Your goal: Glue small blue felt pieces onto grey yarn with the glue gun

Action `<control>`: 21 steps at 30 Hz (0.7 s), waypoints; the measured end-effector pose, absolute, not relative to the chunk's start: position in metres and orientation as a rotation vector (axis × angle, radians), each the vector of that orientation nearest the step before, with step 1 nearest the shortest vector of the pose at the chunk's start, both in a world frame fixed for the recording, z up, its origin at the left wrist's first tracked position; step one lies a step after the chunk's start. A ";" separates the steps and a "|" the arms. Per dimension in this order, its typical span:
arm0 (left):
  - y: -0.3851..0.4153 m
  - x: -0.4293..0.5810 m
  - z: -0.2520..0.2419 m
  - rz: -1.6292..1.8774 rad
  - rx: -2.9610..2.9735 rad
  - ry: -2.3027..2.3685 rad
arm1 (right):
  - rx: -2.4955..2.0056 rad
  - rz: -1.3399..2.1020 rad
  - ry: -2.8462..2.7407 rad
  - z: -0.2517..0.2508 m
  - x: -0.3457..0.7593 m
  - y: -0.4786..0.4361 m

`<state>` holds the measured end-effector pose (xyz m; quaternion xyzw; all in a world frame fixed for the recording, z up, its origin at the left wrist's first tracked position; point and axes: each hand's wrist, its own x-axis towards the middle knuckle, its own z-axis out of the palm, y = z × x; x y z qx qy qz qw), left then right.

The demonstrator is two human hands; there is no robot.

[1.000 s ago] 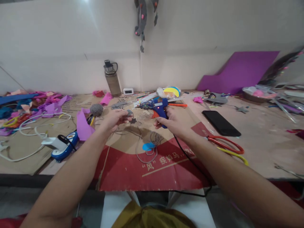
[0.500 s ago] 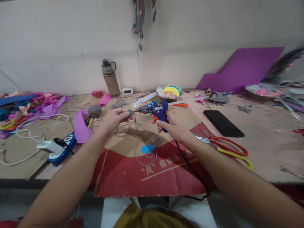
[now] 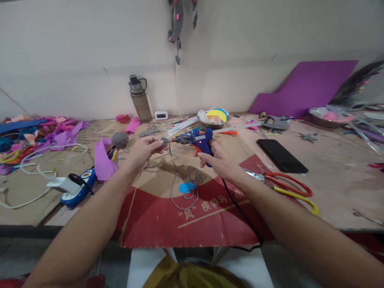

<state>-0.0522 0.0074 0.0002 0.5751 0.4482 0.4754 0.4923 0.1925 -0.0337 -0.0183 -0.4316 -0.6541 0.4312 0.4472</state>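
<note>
In my right hand point(image 3: 216, 159) is a blue hot glue gun point(image 3: 201, 141) with an orange trigger and a small red light; a long clear glue stick point(image 3: 234, 127) runs out of its back. My left hand point(image 3: 148, 149) pinches a small grey felt piece point(image 3: 165, 141) between thumb and fingertips. The gun's nozzle points left, at or very near the felt; I cannot tell whether they touch. Grey yarn point(image 3: 171, 182) trails from beneath the felt onto the red and brown cardboard point(image 3: 150, 224), looping over a blue oval piece point(image 3: 186, 187).
To the right lie a black phone point(image 3: 282, 155) and scissors with red and yellow handles point(image 3: 289, 185). A bottle point(image 3: 140, 100) stands by the wall. A grey yarn ball point(image 3: 120, 140), purple felt point(image 3: 103, 162) and a blue power strip point(image 3: 79, 192) sit on the left. The gun's black cord point(image 3: 240, 212) hangs over the front edge.
Both hands stay almost in place. The grey felt piece has tilted slightly in my left fingers, and the yarn hanging just below it has shifted a little.
</note>
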 end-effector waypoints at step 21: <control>0.008 -0.054 -0.002 1.140 1.530 1.153 | -1.140 0.897 -1.704 -0.016 0.193 -0.038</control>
